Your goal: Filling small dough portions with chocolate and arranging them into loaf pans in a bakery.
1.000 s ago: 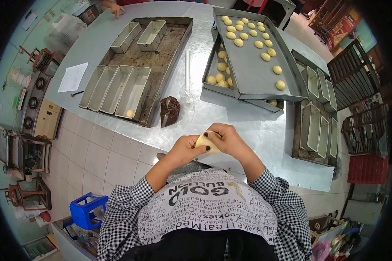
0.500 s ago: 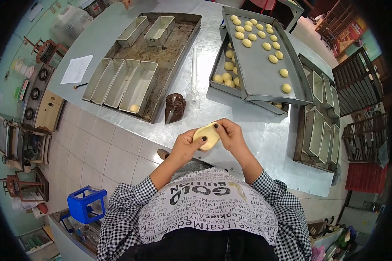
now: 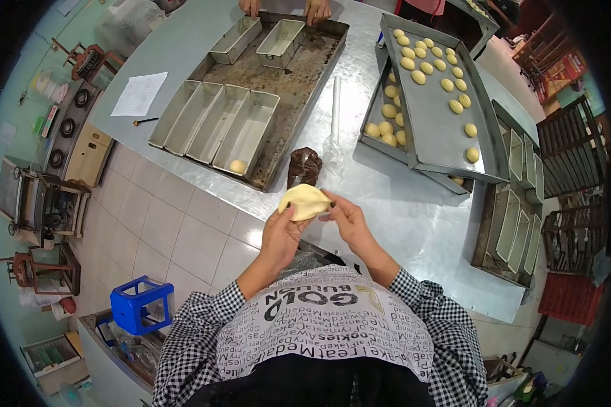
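- the left hand grips a flattened piece of pale yellow dough, its thumb lying on top and its fingers underneath.
- the right hand pinches the right edge of the same dough between thumb and fingertips, so the dough is held up between the two hands, above the near edge of a metal worktop.
- just beyond the dough sits a bag of dark brown filling; a white tube lies farther off, with clear plastic around its near end.
- ahead and to the left of the left hand, a stained baking tray carries loaf tins; one small dough ball rests in the near end of the tin closest to the hands.
- ahead and to the right of the right hand, a grey tray of round dough balls overlaps a lower tray of more balls.
- far beyond both hands, another person's hands are at the far end of the stained baking tray.
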Tool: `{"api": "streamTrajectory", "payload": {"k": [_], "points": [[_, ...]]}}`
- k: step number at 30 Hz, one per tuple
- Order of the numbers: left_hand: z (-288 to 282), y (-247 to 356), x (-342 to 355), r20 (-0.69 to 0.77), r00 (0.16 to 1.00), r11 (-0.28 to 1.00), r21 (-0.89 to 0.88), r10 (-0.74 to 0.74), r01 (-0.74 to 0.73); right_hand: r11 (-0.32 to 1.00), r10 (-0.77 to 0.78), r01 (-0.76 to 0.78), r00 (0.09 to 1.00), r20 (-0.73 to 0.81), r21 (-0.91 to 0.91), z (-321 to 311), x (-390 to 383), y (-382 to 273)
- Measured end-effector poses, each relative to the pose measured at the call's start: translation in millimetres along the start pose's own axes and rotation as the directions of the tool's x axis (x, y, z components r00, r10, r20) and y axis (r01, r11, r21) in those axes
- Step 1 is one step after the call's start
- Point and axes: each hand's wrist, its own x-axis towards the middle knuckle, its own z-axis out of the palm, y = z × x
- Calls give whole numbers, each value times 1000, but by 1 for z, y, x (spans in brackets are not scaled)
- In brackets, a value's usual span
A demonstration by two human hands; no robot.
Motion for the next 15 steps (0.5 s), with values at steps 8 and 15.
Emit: {"api": "streamTrajectory", "payload": {"k": [8,15], "points": [[-19,50,13,15,1000,983,183,-6,3,687,-468,121,828,-309,-717,31,104,40],[-45,68,17,103,992,969,242,-67,40,648,-485,51,797,-360,-760,38,122,54]]}}
